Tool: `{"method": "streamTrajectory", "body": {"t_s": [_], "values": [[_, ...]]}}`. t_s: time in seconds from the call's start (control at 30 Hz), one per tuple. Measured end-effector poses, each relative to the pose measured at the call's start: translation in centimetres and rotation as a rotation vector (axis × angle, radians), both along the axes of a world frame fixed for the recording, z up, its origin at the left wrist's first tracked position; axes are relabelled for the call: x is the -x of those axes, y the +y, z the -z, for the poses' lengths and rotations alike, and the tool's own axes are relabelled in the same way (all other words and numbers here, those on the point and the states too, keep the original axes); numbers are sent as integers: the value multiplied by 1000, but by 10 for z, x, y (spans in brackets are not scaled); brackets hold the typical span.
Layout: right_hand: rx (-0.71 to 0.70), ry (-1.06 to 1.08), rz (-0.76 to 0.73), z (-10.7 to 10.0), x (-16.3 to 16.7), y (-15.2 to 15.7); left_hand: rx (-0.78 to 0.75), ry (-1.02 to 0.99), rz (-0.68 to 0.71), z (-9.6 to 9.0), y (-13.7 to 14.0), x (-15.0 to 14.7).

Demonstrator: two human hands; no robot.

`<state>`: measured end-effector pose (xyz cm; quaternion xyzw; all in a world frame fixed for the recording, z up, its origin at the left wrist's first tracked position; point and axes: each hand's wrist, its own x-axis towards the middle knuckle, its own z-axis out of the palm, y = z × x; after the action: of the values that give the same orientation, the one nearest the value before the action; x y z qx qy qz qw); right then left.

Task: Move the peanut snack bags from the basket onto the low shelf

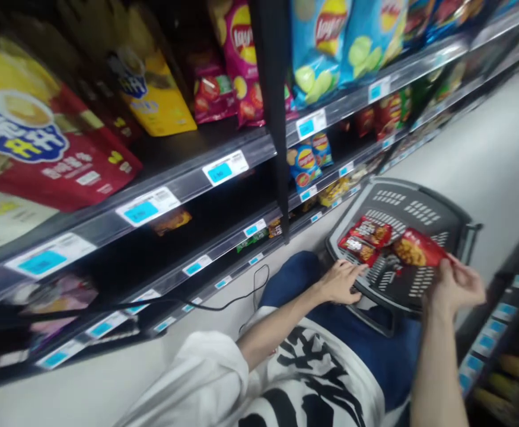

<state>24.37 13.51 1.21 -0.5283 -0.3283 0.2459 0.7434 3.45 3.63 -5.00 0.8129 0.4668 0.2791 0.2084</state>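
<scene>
Left of the gray shopping basket [452,216] runs the snack shelving [190,184]. The left hand [339,281] is at the basket's near rim; I cannot tell whether it grips or merely rests, but firm pressure there should stop tipping. Inside the basket, toward its left, two small red snack packs [372,230] [360,250] lie close together, best left uncovered. Toward the basket's right, the larger red snack packet [417,248] is pinched at its right end by the right hand [457,284]; a light pinch should spare the contents.
</scene>
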Motion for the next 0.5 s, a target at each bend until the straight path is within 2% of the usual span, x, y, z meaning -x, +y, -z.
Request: {"method": "streamTrajectory", "body": {"t_s": [0.07,0.17,0.2,0.27,0.37,0.5], "values": [[4,112,-2,-14,-10,-30,23,-49,-27,-4,2,-5],[65,313,5,-25,-16,-51,108,-118,-94,-12,12,-6],[66,373,-22,-25,-16,-53,144,-145,-84,-15,18,-4],[54,461,-84,-23,-11,-51,228,-236,26,-20,34,0],[48,517,-58,-11,1,-40,404,-433,182,-22,56,7],[40,522,-19,4,16,-27,644,-623,164,-19,73,13]]}}
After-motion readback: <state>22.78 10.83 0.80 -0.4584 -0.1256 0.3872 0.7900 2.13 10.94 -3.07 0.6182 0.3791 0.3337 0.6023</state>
